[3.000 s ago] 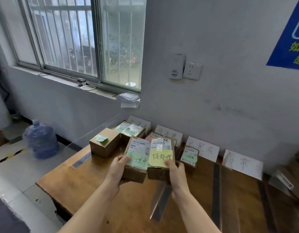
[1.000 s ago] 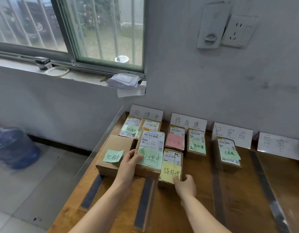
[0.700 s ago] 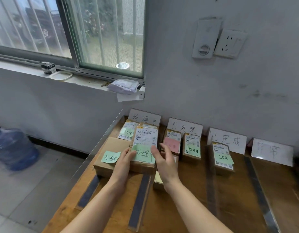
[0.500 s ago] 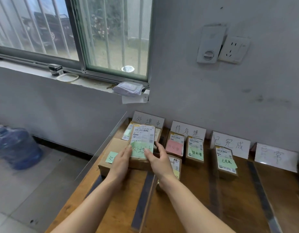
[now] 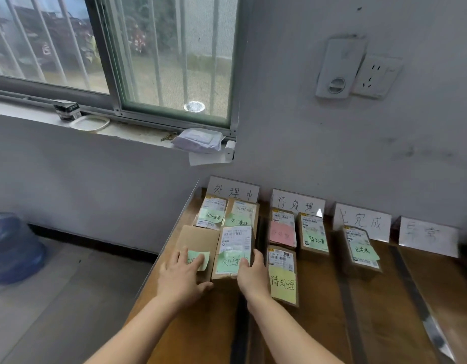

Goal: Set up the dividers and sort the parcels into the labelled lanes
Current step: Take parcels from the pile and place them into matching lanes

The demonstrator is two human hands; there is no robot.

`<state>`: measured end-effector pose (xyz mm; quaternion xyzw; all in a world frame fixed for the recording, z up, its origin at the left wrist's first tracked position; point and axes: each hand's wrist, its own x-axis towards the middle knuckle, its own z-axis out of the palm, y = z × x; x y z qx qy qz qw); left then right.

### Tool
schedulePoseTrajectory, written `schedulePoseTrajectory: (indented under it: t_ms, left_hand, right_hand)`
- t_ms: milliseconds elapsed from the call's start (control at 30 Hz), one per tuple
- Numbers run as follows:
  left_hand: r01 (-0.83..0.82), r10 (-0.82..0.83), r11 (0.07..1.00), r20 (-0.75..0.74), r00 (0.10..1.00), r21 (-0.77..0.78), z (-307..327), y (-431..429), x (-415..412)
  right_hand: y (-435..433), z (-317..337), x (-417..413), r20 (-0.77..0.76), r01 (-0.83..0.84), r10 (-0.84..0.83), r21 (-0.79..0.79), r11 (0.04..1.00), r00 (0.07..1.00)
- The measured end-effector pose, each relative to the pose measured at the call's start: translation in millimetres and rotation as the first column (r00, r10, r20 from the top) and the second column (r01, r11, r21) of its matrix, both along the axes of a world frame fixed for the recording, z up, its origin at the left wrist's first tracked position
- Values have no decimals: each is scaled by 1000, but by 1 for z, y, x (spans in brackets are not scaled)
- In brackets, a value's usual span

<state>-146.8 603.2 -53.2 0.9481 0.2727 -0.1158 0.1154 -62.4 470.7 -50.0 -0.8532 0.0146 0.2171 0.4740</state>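
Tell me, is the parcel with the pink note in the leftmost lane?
No, the parcel with the pink note sits in the second lane from the left.

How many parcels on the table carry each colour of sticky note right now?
Green-note parcels: 6
Pink-note parcel: 1
Yellow-note parcel: 1
Total: 8
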Motion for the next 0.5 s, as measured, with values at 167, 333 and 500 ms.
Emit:
schedulePoseTrajectory:
  t_ms: [167,333,500]
  left_hand:
    - [41,-42,999,32,999,23,-7,11,0]
    - [76,-76,997,53,996,16,-7,13,-1]
    - [85,-83,996,73,994,-22,-7,12,-4]
  right_hand:
    - [12,-16,-8,-58,84,-86,-37,996,995]
    - [15,-30,-13,-113,143,-145,-23,989,983]
    - [16,-40,-14,-104,133,-137,-44,990,985]
